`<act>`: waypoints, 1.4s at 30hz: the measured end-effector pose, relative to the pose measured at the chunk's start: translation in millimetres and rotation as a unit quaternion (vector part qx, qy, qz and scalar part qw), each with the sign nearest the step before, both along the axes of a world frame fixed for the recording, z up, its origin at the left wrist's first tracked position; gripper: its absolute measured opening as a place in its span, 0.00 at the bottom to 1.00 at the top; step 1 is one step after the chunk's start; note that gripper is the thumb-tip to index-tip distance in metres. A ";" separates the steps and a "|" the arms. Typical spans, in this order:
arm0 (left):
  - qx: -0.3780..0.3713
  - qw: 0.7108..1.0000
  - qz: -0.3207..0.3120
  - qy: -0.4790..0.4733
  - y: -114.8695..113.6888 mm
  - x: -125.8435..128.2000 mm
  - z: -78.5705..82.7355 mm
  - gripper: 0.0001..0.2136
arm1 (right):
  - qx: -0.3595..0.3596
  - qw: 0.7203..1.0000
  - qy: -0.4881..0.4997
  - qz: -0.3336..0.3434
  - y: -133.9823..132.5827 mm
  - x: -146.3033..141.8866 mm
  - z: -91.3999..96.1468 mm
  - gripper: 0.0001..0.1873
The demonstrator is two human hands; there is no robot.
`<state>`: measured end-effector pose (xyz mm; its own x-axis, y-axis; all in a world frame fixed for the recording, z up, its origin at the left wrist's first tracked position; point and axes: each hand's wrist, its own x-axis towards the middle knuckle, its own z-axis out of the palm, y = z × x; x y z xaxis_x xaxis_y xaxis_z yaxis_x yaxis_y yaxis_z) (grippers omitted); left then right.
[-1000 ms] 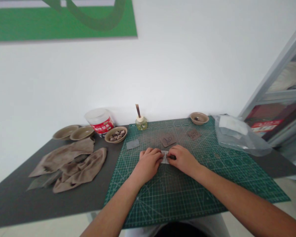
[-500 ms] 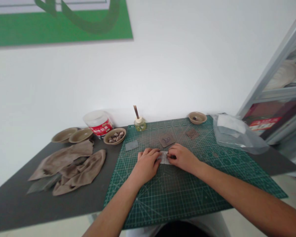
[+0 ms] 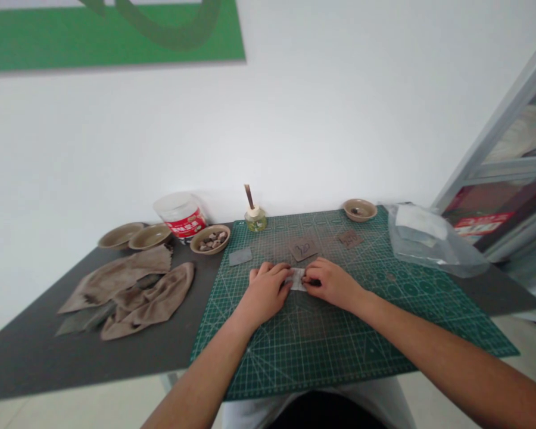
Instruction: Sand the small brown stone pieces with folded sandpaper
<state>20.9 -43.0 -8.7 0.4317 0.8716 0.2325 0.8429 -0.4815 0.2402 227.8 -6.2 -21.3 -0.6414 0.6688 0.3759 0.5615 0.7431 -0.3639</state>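
Observation:
My left hand has its fingers curled down on the left end of a small pale sheet, thumb close to them, holding it against the green cutting mat. At the sheet's right side, my right hand is closed in a pinch round a small dark piece, which touches the sheet; it looks like a stone, mostly hidden by the fingers. Just beyond the hands lies a brownish sandpaper square marked 320. Another marked square is farther right, and a grey rectangle lies to the left.
A bowl of several stones, a red-labelled tub and a reed diffuser stand along the wall. Brown cloths lie at left. A small bowl and a clear plastic bag sit at the back right.
The view has tilted slightly downward. My right hand's pinch has shifted very little along the sheet; my left hand stays on its left end.

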 end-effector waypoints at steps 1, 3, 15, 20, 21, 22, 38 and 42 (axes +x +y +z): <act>-0.003 1.000 0.002 0.006 -0.1 0.1 0.6 0.13 | -0.002 1.000 0.002 -0.010 0.9 0.0 -0.2 0.07; -0.008 1.000 0.007 0.017 0.1 0.5 1.8 0.13 | -0.002 1.000 0.006 -0.028 2.9 0.3 -0.6 0.07; -0.024 0.999 0.004 0.034 1.8 -0.4 5.1 0.13 | -0.005 1.000 0.023 0.013 4.5 4.8 -2.1 0.07; -0.023 0.999 0.008 0.037 1.2 0.5 4.3 0.13 | 0.007 1.000 0.018 -0.005 9.0 3.3 -3.5 0.05; -0.024 0.999 0.009 0.038 1.2 0.7 4.3 0.14 | 0.008 1.000 0.018 0.008 9.4 2.2 -3.6 0.05; -0.025 0.999 0.010 0.039 1.3 0.9 4.4 0.14 | 0.010 1.000 0.019 0.018 9.5 1.2 -3.6 0.06; -0.024 0.998 0.013 0.053 2.7 0.6 6.0 0.14 | 0.044 0.998 -0.023 -0.042 7.8 3.8 -0.4 0.05; -0.029 0.998 0.013 0.056 1.7 1.2 6.0 0.14 | 0.042 0.999 -0.024 -0.018 5.4 3.3 -0.7 0.05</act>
